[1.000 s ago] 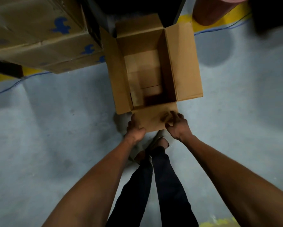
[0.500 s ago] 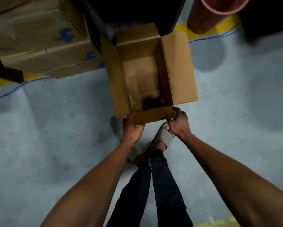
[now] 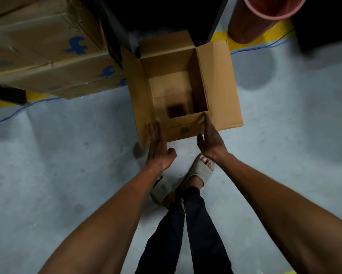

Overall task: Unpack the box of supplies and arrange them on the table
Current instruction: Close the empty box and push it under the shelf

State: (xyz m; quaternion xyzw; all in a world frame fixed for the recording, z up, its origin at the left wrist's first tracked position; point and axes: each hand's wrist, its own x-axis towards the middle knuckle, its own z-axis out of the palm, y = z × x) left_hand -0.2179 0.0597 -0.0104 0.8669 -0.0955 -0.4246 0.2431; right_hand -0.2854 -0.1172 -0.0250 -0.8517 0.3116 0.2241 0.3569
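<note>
**Colours & patterns, floor-level view**

Open box (image 3: 219, 84): plain tan-brown cardboard, darker brown in shadowed inside; small dark printed mark on near flap; dark brown patch at bottom, too blurred to id
Stacked cartons (image 3: 47, 56), upper left: same tan cardboard w/ bright blue logo prints, some greyish-blue smudges
Floor (image 3: 67, 155): pale blue-grey concrete, mottled w/ dark specks & soft grey shadows
Floor stripe (image 3: 273, 36): yellow painted band along far edge
Cable (image 3: 265, 46): thin, blue, alongside the yellow
Cylinder (image 3: 251, 26), top right: reddish-brown body, pinkish rim
Sandals (image 3: 200, 169): beige-grey, plain
Trousers (image 3: 201, 234): v. dark navy/black, no pattern
</note>
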